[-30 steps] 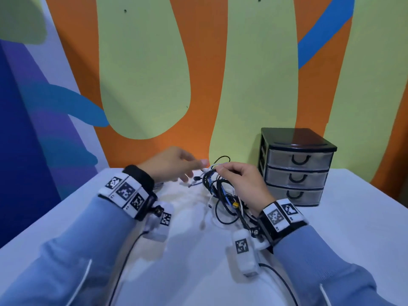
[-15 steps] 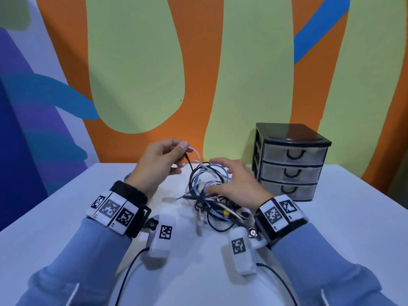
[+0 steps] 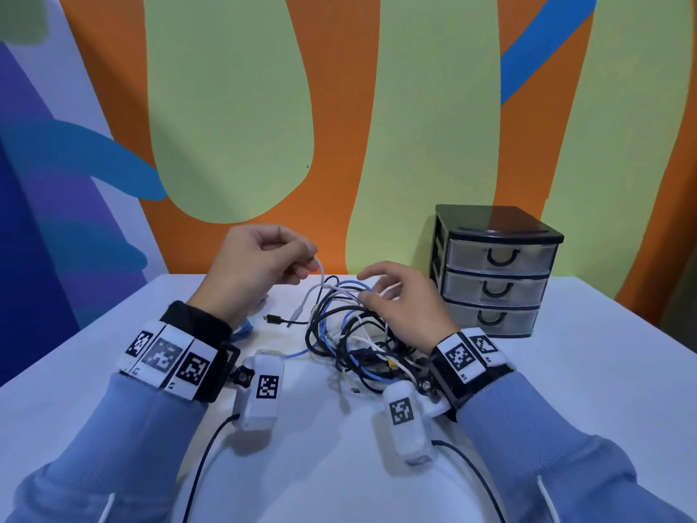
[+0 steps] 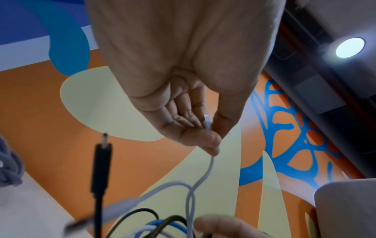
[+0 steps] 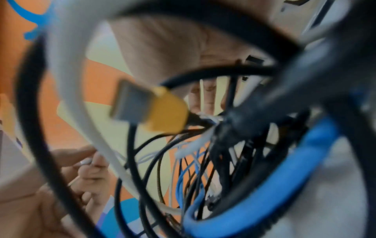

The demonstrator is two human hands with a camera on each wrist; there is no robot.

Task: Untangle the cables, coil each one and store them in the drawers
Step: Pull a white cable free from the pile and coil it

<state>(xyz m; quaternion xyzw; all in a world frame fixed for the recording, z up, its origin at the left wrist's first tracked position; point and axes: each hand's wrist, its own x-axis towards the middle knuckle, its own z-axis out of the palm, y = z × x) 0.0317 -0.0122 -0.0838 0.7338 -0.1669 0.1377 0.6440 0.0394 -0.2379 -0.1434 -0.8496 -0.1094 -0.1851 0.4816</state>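
Three-drawer unit (image 3: 496,273) at the right rear of the white table (image 3: 588,371), black frame, all three clear drawers pushed in; contents hard to make out through the cloudy fronts, apparently none. Tangle of cables (image 3: 354,334), black, blue and white, heaped mid-table just left of the unit. Left hand (image 3: 260,266) lifted above the table, thumb and forefinger pinching the end of a white cable (image 3: 320,275) that runs down into the heap. Right hand (image 3: 403,300) resting on the tangle, fingers loosely bent over the strands, no clear grip. Behind, a wall (image 3: 339,107) painted orange, pale green and blue.
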